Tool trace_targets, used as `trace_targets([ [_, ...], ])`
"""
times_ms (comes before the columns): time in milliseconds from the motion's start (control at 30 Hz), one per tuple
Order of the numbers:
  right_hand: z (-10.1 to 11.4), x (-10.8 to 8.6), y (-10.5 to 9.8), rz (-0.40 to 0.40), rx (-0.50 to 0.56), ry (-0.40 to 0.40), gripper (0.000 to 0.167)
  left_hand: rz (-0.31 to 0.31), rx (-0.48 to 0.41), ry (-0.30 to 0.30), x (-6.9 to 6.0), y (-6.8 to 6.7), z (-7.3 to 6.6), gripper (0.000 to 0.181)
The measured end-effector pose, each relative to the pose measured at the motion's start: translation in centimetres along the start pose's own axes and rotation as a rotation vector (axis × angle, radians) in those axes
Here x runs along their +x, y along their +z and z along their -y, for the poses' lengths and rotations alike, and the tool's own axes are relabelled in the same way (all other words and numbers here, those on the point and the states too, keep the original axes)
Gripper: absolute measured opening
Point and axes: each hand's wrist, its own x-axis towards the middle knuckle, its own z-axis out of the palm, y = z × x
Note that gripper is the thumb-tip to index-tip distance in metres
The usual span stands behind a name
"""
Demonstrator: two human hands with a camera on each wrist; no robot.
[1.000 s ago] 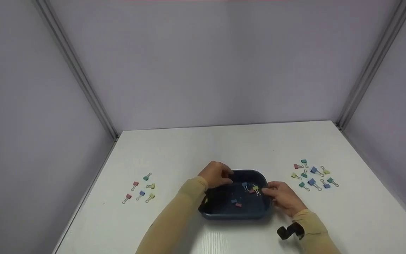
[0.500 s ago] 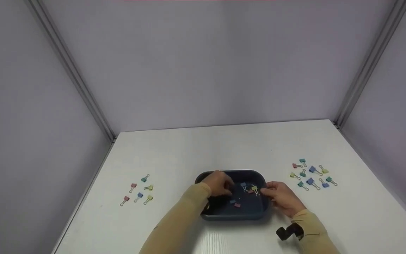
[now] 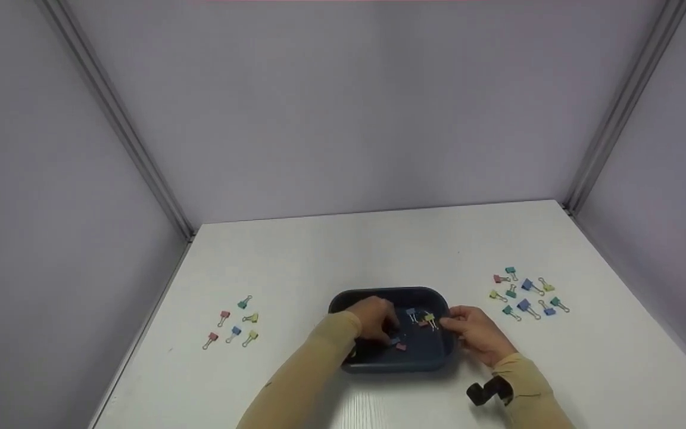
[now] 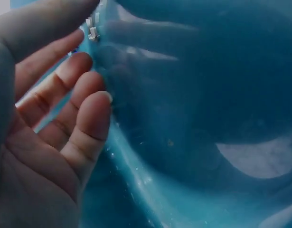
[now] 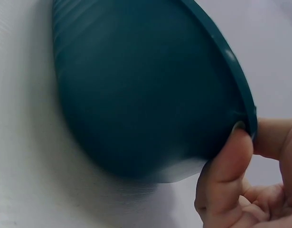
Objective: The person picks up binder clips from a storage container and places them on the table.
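A dark blue plastic tray (image 3: 396,364) stands on the white table, holding several small binder clips. My left hand (image 3: 374,319) is down inside it, fingers loosely bent, right by a blue binder clip (image 3: 395,341). A pink binder clip (image 3: 401,347) lies beside that one. In the left wrist view the thumb and fingers of my left hand (image 4: 60,109) stand apart, with clip handles (image 4: 92,33) just beyond the fingertips. At the tray's right side my right hand (image 3: 479,333) pinches the rim between thumb and fingers, seen closely in the right wrist view.
Loose binder clips in several colours lie in two groups: one on the left, including a blue clip (image 3: 235,331), and a bigger one on the right, including a blue clip (image 3: 524,306). Grey panels (image 3: 343,119) enclose the table (image 3: 319,250) at back and sides.
My left hand has moved from the tray's far left rim down into the tray, toward the blue and pink clips. My right hand keeps its grip on the rim.
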Motion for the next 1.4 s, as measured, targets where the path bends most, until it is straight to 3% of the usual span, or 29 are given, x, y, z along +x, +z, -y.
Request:
trace_targets([
  [200,0.0,0.0,0.1,-0.004,-0.015,0.0,0.036,0.006,0.031,0.045,0.1,0.2,-0.4,0.025],
  [500,0.0,0.1,0.1,-0.027,-0.018,0.009,0.036,0.015,-0.012,-0.03,0.3,0.3,-0.4,0.018],
  [900,0.1,0.0,0.1,-0.014,-0.01,0.007,0.039,0.0,0.005,-0.063,0.4,0.3,-0.5,0.015],
  [1000,0.0,0.0,0.1,0.0,-0.012,-0.007,0.04,-0.027,-0.008,-0.058,0.3,0.0,-0.5,0.015],
  [1267,-0.1,0.0,0.0,0.012,-0.023,-0.03,0.038,-0.135,-0.196,-0.066,-0.3,-1.2,-0.5,0.013],
  [1400,0.0,0.0,0.0,0.007,-0.021,-0.026,0.036,-0.174,-0.215,-0.033,-0.5,-2.0,-0.8,0.014],
])
